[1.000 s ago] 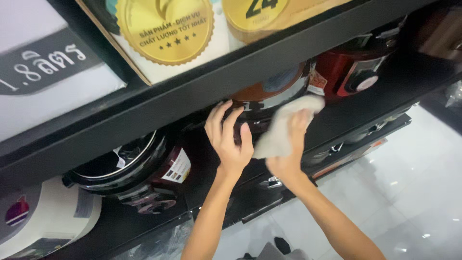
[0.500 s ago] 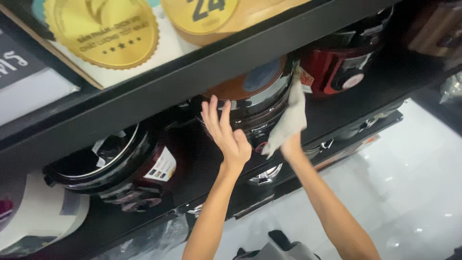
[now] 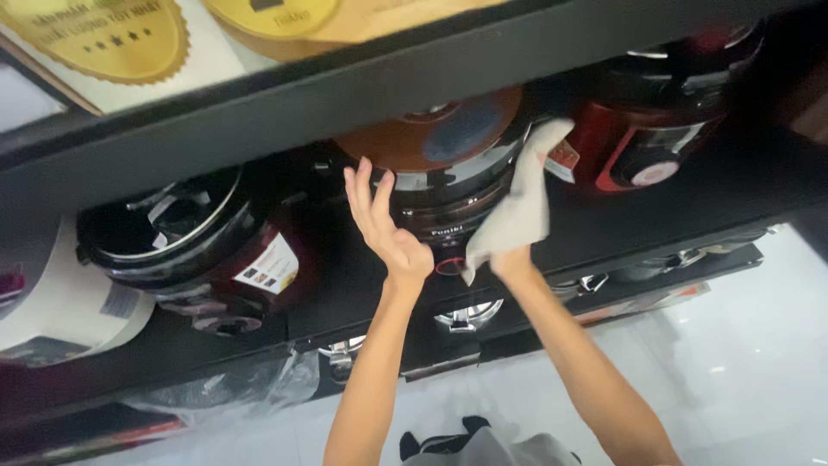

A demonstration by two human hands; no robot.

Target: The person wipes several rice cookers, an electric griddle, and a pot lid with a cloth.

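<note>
Up on the black shelf (image 3: 259, 112), left hand (image 3: 388, 233) spread wide, fingers steadying the brown-lidded cooker (image 3: 448, 164) at its 9 o'clock. Right hand (image 3: 509, 259) grips a white cloth (image 3: 522, 203), draped at its 3 o'clock, probably touching. Best wiped firmly, cooker braced, clear of the red cooker (image 3: 638, 147).

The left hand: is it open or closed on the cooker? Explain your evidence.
Open. The left hand shows spread, extended fingers in front of the middle cooker, gripping nothing; the right hand holds the cloth.
</note>
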